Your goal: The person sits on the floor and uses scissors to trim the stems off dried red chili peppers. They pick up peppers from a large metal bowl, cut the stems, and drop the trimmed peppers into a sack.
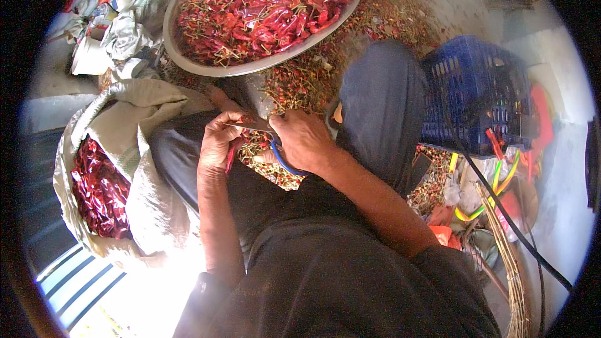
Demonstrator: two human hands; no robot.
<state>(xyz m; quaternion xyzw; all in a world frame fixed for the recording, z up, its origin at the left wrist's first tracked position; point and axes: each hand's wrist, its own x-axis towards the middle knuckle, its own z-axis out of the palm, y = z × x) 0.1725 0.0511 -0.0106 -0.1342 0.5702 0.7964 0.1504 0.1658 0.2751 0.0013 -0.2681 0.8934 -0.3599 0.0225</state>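
Note:
My right hand (299, 138) is closed on blue-handled scissors (285, 164), whose blades reach left toward my left hand (221, 138). That hand pinches a dark red dried chili (235, 147) by the blade tips. Below both hands, between my legs, lie scattered chili stems and bits (285, 181). A wide pale basin (194, 66) heaped with red chilies (282, 3) sits ahead of me. An open white woven sack (156, 206) holding more dried chilies (100, 188) rests beside my left leg.
A blue plastic crate (476, 87) stands right of my right knee. Near it are a black cable (529, 244), colored straps (504, 181) and a straw broom (513, 275). White bags and rags (128, 28) are piled at back left. Stem debris (382, 12) covers floor around the basin.

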